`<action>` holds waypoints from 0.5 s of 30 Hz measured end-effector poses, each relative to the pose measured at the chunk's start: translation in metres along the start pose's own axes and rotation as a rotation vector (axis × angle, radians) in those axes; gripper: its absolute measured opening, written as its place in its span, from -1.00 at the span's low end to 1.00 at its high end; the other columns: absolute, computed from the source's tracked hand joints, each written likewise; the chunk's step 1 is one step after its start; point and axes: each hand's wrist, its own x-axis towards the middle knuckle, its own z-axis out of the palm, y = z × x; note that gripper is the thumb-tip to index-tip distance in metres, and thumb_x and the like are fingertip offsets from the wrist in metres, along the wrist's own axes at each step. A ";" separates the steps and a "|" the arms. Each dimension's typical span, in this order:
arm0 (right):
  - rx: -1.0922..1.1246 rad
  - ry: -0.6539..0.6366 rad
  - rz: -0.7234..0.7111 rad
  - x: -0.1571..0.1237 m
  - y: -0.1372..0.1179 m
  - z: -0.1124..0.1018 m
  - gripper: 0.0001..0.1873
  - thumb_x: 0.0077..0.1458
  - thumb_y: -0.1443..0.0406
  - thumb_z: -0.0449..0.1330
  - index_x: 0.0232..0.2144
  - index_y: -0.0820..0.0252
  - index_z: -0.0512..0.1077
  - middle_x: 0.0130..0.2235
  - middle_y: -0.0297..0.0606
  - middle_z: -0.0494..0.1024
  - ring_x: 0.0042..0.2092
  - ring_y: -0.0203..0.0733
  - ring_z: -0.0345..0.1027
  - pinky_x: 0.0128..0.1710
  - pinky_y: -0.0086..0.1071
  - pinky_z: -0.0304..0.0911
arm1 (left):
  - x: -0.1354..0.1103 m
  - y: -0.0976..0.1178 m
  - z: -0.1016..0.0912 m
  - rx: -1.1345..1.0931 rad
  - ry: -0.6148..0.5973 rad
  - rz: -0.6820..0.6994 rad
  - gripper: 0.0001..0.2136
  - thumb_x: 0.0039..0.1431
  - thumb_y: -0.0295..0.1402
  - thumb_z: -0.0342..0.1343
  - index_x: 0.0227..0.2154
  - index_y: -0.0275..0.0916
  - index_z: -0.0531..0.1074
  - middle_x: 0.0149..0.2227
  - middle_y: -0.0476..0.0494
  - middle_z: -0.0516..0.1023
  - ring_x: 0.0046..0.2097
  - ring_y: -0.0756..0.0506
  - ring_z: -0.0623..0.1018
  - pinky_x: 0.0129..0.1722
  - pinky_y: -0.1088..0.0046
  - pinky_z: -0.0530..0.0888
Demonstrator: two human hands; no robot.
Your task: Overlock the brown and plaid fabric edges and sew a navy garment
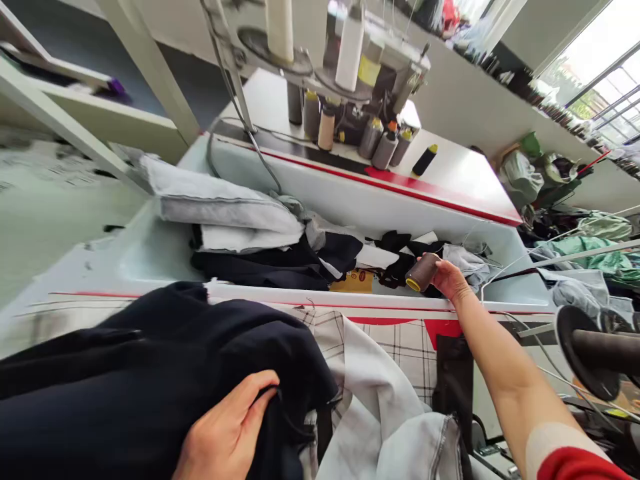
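In the head view, matte navy fabric (200,360) is pinched between the thumb and fingers of the left hand (230,427). Creased pale-grey cloth (385,413) is draped beside it over checked cloth (405,353). Over the smooth, pale trough (530,280), a tilted, roughly cylindrical brown thread spool (424,271), yellow-ended, is clasped by the right hand (450,281).

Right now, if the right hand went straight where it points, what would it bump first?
The right hand, spool leading, would probably meet the trough's far wall, though depth is unclear and it might brush the scraps first.
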 end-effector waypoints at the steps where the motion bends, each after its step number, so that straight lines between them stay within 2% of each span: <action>1: 0.047 -0.011 -0.048 -0.012 -0.006 0.010 -0.49 -0.11 0.15 0.07 -0.05 0.13 0.35 -0.01 -0.22 0.47 0.00 -0.08 0.36 -0.15 -0.25 0.34 | 0.003 0.007 -0.001 0.014 -0.024 0.019 -0.79 0.10 -0.10 0.04 -0.32 -0.03 0.48 -0.35 0.05 0.55 -0.35 -0.07 0.52 -0.29 0.47 0.44; 5: 0.286 -0.097 -0.235 -0.072 -0.031 0.069 -0.49 -0.08 0.10 0.04 -0.04 0.09 0.34 0.03 -0.24 0.45 0.09 -0.07 0.29 -0.08 -0.20 0.32 | 0.010 0.032 -0.005 0.056 -0.080 0.019 -0.71 0.18 -0.08 -0.07 -0.35 -0.16 0.42 -0.55 0.06 0.41 -0.52 0.00 0.39 -0.45 0.51 0.33; 8: 0.462 -0.188 -0.269 -0.133 -0.036 0.126 -0.53 -0.07 0.12 0.08 -0.06 0.06 0.37 -0.02 -0.28 0.48 0.06 -0.08 0.31 -0.06 -0.20 0.31 | 0.009 0.050 -0.009 0.032 -0.084 0.046 -0.67 0.21 -0.08 -0.11 -0.34 -0.20 0.42 -0.55 0.04 0.39 -0.50 -0.01 0.38 -0.44 0.51 0.31; 11: 0.511 -0.261 -0.198 -0.204 -0.026 0.176 -0.57 -0.10 0.17 0.17 -0.11 0.07 0.42 -0.11 -0.30 0.52 -0.05 -0.12 0.38 -0.12 -0.28 0.32 | -0.008 0.080 -0.021 0.007 -0.045 0.090 -0.66 0.24 -0.14 -0.14 -0.23 -0.22 0.45 -0.29 -0.10 0.52 -0.25 -0.08 0.49 -0.19 0.45 0.38; 13: 0.420 -0.266 -0.160 -0.253 -0.018 0.196 -0.58 -0.13 0.21 0.23 -0.14 0.11 0.44 -0.15 -0.30 0.53 -0.14 -0.15 0.39 -0.21 -0.35 0.32 | -0.035 0.105 -0.031 -0.037 -0.008 0.143 -0.62 0.26 -0.14 -0.17 -0.05 -0.21 0.39 -0.04 -0.18 0.47 -0.04 -0.11 0.45 -0.01 0.39 0.34; 15: 0.316 -0.256 -0.151 -0.301 -0.011 0.207 -0.58 -0.13 0.23 0.27 -0.14 0.13 0.45 -0.17 -0.30 0.53 -0.19 -0.17 0.39 -0.25 -0.39 0.31 | -0.073 0.131 -0.041 -0.114 -0.106 0.204 -0.55 0.21 -0.12 -0.09 0.11 -0.17 0.26 0.11 -0.21 0.36 0.06 -0.14 0.40 0.09 0.33 0.29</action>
